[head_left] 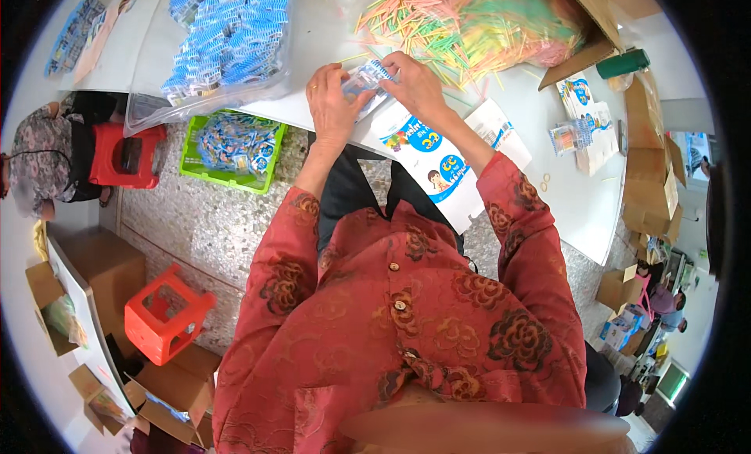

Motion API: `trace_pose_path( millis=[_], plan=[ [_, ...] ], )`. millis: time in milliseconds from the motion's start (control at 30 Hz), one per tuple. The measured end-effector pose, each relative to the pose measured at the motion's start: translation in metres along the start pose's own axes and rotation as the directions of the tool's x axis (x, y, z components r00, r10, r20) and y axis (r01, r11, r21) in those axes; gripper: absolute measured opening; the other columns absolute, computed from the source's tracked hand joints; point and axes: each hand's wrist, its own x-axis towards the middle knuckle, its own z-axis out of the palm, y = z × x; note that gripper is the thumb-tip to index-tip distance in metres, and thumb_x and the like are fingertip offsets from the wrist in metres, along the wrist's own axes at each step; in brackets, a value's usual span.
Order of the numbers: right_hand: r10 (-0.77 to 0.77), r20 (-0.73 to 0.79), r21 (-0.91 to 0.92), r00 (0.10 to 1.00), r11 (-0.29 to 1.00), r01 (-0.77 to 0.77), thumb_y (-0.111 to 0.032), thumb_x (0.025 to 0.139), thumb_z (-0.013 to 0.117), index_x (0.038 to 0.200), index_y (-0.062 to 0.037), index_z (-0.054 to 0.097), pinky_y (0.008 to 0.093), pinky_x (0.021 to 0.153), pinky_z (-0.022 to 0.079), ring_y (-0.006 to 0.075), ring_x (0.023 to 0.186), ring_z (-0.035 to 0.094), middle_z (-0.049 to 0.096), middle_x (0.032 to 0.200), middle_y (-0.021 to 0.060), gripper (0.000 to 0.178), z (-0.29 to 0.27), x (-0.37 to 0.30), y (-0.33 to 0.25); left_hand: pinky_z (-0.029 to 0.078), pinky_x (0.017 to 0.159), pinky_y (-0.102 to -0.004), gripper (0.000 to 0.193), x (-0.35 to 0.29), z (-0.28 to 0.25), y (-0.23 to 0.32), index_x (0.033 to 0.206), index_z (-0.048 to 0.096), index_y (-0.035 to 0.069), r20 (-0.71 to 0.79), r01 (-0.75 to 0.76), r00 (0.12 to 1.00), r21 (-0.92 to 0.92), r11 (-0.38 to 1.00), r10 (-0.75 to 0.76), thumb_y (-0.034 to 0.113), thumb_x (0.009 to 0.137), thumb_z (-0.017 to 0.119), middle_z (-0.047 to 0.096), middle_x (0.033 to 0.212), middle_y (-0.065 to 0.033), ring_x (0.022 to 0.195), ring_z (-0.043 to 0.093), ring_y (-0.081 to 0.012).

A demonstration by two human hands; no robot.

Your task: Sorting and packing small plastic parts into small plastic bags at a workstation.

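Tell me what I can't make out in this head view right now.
- Small clear packet: contents too small, partly covered by the left hand and right hand.
- Cardboard box holding the coloured sticks: cut off by the top edge.
- Person beside the red stool: cut by the fisheye rim.

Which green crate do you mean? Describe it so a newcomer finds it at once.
Start at the white table and look down past its left edge to the speckled floor. The green crate sits there, beside a red stool, filled with small blue-and-white packets. It is the only green container; the other packets lie in a clear bag on the table.
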Motion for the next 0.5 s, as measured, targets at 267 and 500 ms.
trace_pose_path(
  millis=[267, 500],
  plan=[
    [-0.012, -0.028, 0.052, 1.000, 0.999, 0.013, -0.017, 0.074, 0.070, 0.097, -0.0088, 0.059, 0.0345, 0.058, 0.046, 0.0211, 0.064, 0.058, 0.061, 0.074, 0.0048, 0.027, 0.001, 0.001, -0.011, 0.037, 0.090, -0.0418, 0.048, -0.001, -0.001, 0.001, 0.091, 0.054, 0.003, 0.006, 0.008, 1.000, -0.004, 1.000, -0.008, 0.021, 0.057, 0.082, 0.055, 0.109, -0.0141, 0.106, 0.049, -0.0322],
    [0.033, 0.049, -0.035, 0.998, 0.999, -0.031, -0.025, 0.077, 0.067, 0.086, -0.0068, 0.064, 0.0379, 0.058, 0.045, 0.0294, 0.065, 0.061, 0.061, 0.066, 0.0125, 0.020, 0.002, 0.004, -0.005, 0.037, 0.092, -0.0415, 0.042, -0.001, -0.003, 0.003, 0.097, 0.054, 0.001, 0.018, 0.053, 0.999, -0.083, 0.995, -0.051, 0.019, 0.065, 0.077, 0.055, 0.109, -0.0151, 0.105, 0.050, -0.0333]
  ],
)
